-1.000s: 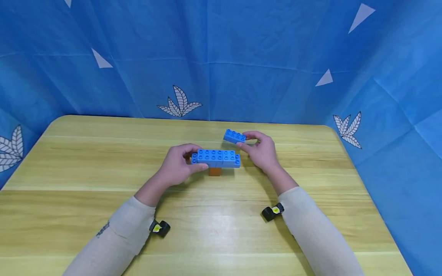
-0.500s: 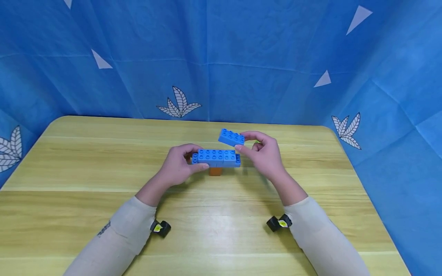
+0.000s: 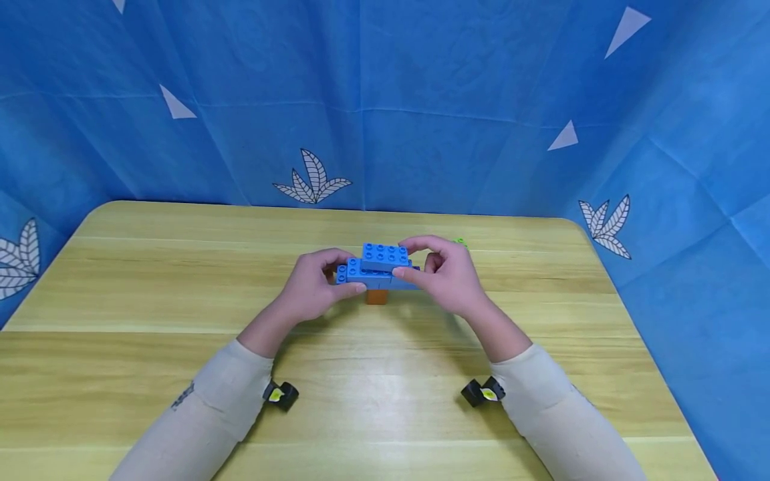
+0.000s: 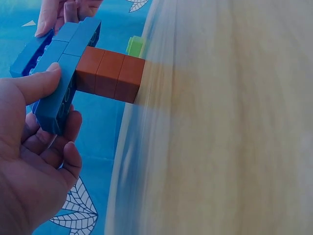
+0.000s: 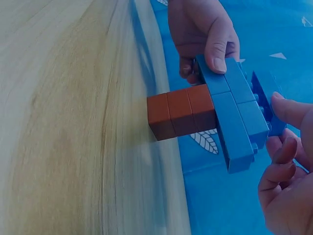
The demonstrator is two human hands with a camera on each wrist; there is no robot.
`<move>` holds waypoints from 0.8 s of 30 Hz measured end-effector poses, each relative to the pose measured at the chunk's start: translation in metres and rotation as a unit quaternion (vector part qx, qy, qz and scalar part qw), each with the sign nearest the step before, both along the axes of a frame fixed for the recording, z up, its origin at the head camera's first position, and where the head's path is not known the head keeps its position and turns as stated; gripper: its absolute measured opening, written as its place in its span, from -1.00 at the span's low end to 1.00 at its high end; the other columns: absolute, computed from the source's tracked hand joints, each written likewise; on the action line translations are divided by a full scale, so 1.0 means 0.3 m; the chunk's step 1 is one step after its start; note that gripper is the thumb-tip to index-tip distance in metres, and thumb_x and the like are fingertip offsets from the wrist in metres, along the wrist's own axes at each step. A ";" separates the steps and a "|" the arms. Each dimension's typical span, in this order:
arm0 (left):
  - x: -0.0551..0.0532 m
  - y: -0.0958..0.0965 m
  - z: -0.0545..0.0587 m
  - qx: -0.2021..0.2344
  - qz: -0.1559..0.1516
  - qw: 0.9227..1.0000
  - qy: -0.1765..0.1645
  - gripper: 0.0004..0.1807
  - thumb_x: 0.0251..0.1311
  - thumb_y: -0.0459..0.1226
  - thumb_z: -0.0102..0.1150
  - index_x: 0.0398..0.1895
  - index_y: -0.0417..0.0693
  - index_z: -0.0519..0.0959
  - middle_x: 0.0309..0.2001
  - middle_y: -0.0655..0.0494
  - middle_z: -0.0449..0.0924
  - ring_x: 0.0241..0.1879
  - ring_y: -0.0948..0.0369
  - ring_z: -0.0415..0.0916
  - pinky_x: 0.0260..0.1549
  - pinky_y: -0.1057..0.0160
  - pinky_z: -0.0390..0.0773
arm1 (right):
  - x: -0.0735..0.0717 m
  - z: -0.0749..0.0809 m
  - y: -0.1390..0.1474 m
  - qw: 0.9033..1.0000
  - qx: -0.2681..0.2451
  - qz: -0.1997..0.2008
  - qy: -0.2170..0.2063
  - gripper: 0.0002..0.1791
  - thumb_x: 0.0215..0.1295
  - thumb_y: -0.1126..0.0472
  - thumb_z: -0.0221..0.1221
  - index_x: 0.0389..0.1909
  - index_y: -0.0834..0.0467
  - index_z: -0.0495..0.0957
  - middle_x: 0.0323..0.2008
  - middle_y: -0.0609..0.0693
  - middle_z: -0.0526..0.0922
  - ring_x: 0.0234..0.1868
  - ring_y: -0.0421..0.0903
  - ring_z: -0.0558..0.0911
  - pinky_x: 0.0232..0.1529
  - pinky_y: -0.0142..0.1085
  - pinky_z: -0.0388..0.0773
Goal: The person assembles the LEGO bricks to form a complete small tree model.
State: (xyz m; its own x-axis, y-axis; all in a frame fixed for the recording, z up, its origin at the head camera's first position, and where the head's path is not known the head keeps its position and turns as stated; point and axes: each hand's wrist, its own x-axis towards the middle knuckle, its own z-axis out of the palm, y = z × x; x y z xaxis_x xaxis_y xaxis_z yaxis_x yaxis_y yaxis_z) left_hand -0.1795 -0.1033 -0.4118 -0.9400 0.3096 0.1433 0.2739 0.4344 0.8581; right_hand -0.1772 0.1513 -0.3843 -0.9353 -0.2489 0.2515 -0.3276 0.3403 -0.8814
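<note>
A build of toy bricks stands on the table: a column of three stacked brown-orange bricks (image 5: 181,112) carries two wider layers of blue bricks (image 5: 232,125). My left hand (image 3: 309,287) grips the left end of the lower blue layer, thumb on the near side and fingers behind. Between thumb and fingers, my right hand (image 3: 448,274) pinches a separate blue brick (image 3: 385,256) with two rows of studs. That brick sits slightly askew over the top layer; in the right wrist view a narrow wedge-shaped gap shows between its underside and the studs.
Behind my right hand, a light green brick (image 3: 460,241) is partly hidden on the wooden table (image 3: 373,401). A blue patterned cloth (image 3: 421,133) hangs at the table's back and sides. Small black wrist cameras (image 3: 281,395) are strapped to both sleeves.
My right hand has brought its blue brick left and toward me, from behind the build to over its top layer. The green brick has come into view. My left hand has kept its grip.
</note>
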 end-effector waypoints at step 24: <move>0.010 0.033 0.027 0.087 -0.042 0.993 0.065 -0.62 0.33 -0.23 0.30 0.18 -0.09 0.59 -0.01 0.18 0.62 -0.07 0.19 0.52 0.01 0.05 0.50 | 0.010 -0.014 -0.017 0.998 0.021 0.024 0.046 -0.64 0.18 0.30 0.43 0.01 0.21 0.67 -0.17 0.06 0.61 -0.65 -0.03 0.32 -0.67 -0.36 0.22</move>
State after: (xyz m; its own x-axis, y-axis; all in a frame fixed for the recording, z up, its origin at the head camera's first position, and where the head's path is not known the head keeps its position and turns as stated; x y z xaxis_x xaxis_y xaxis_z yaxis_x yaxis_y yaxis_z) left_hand -0.1766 -0.0934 -0.4036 -0.8816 0.3464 0.3206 0.4169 0.2530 0.8730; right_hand -0.1742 0.1461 -0.3886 -0.8954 -0.3051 0.3243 -0.4234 0.3585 -0.8320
